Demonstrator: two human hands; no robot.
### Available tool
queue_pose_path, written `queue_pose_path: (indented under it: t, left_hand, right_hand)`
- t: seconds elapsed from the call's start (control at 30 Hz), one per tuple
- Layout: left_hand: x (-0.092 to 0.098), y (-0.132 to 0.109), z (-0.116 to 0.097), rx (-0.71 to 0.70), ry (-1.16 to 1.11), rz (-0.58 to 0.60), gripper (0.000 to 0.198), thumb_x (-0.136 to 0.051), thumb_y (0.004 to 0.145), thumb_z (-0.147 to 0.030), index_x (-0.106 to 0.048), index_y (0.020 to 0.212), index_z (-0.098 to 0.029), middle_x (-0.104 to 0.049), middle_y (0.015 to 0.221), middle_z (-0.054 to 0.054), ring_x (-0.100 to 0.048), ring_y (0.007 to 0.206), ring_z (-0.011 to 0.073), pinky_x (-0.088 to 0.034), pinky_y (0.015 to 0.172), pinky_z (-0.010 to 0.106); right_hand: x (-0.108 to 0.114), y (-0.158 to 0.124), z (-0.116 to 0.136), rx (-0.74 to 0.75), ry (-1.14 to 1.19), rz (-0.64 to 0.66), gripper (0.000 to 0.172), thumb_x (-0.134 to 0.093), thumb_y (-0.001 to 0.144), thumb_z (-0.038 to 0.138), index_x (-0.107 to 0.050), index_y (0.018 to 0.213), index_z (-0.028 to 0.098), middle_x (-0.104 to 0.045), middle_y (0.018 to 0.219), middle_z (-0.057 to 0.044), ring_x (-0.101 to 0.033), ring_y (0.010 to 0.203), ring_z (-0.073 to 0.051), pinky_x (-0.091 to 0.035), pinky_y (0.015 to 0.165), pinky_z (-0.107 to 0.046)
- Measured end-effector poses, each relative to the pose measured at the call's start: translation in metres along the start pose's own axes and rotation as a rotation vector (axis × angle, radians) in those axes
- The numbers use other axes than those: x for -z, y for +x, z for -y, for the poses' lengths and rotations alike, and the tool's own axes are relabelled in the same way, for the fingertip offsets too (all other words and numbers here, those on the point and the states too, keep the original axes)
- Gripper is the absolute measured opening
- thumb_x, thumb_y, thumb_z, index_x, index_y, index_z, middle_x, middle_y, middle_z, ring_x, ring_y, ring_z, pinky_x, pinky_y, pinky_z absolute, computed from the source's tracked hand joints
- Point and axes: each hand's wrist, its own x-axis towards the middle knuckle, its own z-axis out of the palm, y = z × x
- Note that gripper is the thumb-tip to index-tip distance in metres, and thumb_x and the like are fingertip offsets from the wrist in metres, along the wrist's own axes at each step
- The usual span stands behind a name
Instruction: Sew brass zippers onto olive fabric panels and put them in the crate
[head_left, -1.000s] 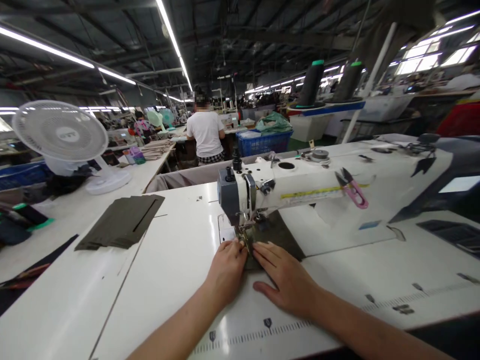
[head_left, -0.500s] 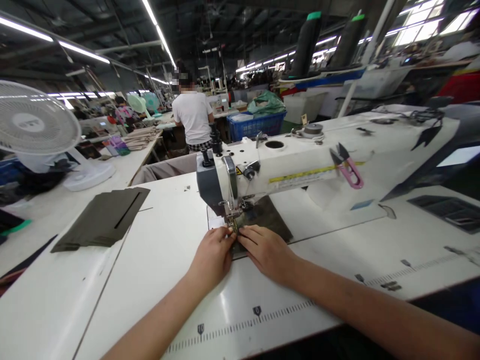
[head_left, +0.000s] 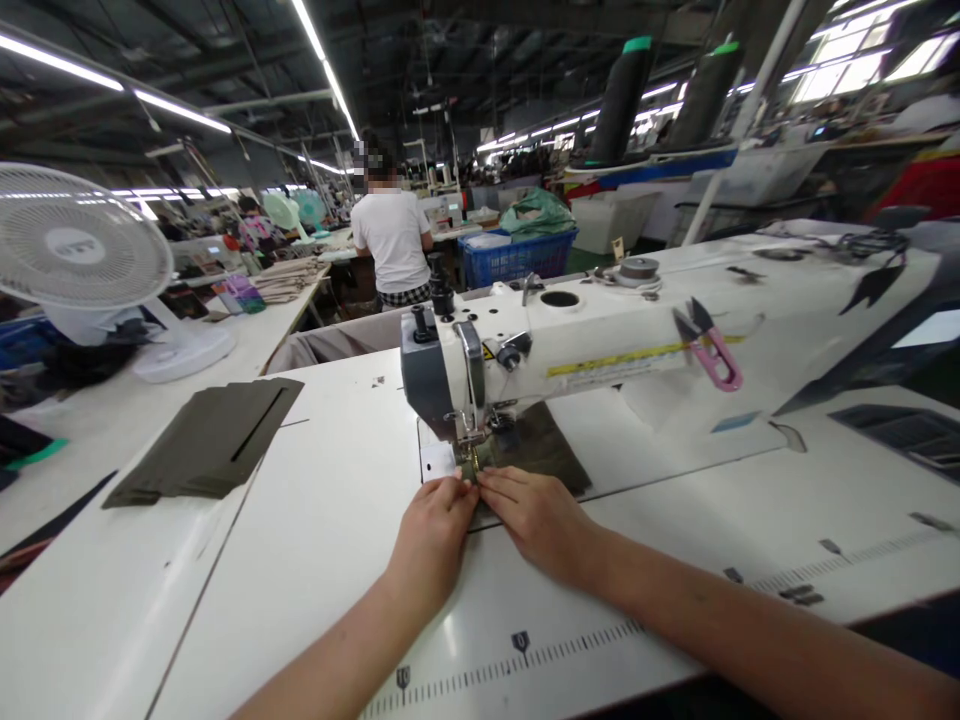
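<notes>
Right hand (head_left: 536, 515) now thumb-in, flat on cloth (head_left: 553, 455), left hand (head_left: 439, 525) pinched there, ruler (head_left: 526, 660) "10", "0"

From where I'm standing, the cloth (head_left: 551, 452) and the fabric stack (head_left: 202, 440) look flatly matt, while the tabletop (head_left: 322, 560) gleams glossy in streaks, the sewing machine casing (head_left: 637, 322) seems smoothly painted, its guard (head_left: 472, 362) shiny metal, and the fan base (head_left: 184, 355) smooth plastic.

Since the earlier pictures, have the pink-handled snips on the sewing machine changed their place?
No. Judged against the yellow strip on the sewing machine, the pink-handled snips show no shift; they cross it near its right end, as before.
</notes>
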Motion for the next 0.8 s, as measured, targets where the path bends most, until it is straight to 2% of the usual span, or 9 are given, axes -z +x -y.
queue_pose_path:
  t: [0.2, 0.5, 0.63, 0.7, 0.8]
  left_hand:
    - [-0.006, 0.006, 0.011, -0.029, 0.010, -0.017, 0.022, -0.039, 0.087, -0.009, -0.059, 0.095, -0.011, -0.061, 0.084, 0.010, -0.057, 0.077, 0.0199, -0.054, 0.069, 0.034]
    - [-0.006, 0.014, 0.016, 0.048, 0.027, -0.003, 0.019, -0.043, 0.084, -0.009, -0.060, 0.092, -0.013, -0.060, 0.084, 0.009, -0.058, 0.073, 0.0192, -0.054, 0.066, 0.033]
    - [0.000, 0.004, 0.011, 0.060, 0.050, -0.027, 0.019, -0.045, 0.085, -0.011, -0.060, 0.095, -0.014, -0.062, 0.099, 0.011, -0.060, 0.091, 0.0228, -0.051, 0.083, 0.042]
    - [0.001, 0.000, 0.010, -0.003, 0.078, -0.050, 0.021, -0.040, 0.087, -0.010, -0.060, 0.093, -0.013, -0.064, 0.102, 0.011, -0.060, 0.096, 0.0235, -0.046, 0.090, 0.048]
    - [0.001, 0.000, 0.013, -0.105, 0.102, -0.037, 0.026, -0.035, 0.089, -0.009, -0.061, 0.090, -0.011, -0.066, 0.099, 0.012, -0.062, 0.094, 0.0218, -0.046, 0.093, 0.047]
  right_hand:
    - [-0.005, 0.005, -0.009, -0.021, 0.044, -0.012, 0.028, -0.040, 0.082, 0.005, -0.066, 0.090, 0.005, -0.068, 0.094, -0.012, -0.061, 0.087, -0.020, -0.052, 0.080, -0.029]
    - [-0.014, 0.010, -0.013, -0.070, 0.023, -0.048, 0.024, -0.042, 0.085, 0.008, -0.065, 0.094, 0.007, -0.067, 0.096, -0.013, -0.064, 0.081, -0.020, -0.055, 0.074, -0.031]
    - [-0.013, 0.002, -0.006, -0.063, -0.056, -0.072, 0.022, -0.046, 0.085, 0.012, -0.065, 0.095, 0.003, -0.066, 0.099, -0.016, -0.062, 0.092, -0.024, -0.052, 0.083, -0.033]
    - [-0.013, -0.001, -0.004, -0.039, -0.094, -0.080, 0.022, -0.046, 0.084, 0.010, -0.065, 0.092, 0.003, -0.066, 0.099, -0.016, -0.062, 0.093, -0.024, -0.053, 0.083, -0.033]
    - [-0.014, 0.000, -0.006, -0.006, -0.117, -0.089, 0.023, -0.044, 0.084, 0.006, -0.066, 0.088, 0.003, -0.068, 0.094, -0.015, -0.064, 0.087, -0.022, -0.054, 0.080, -0.031]
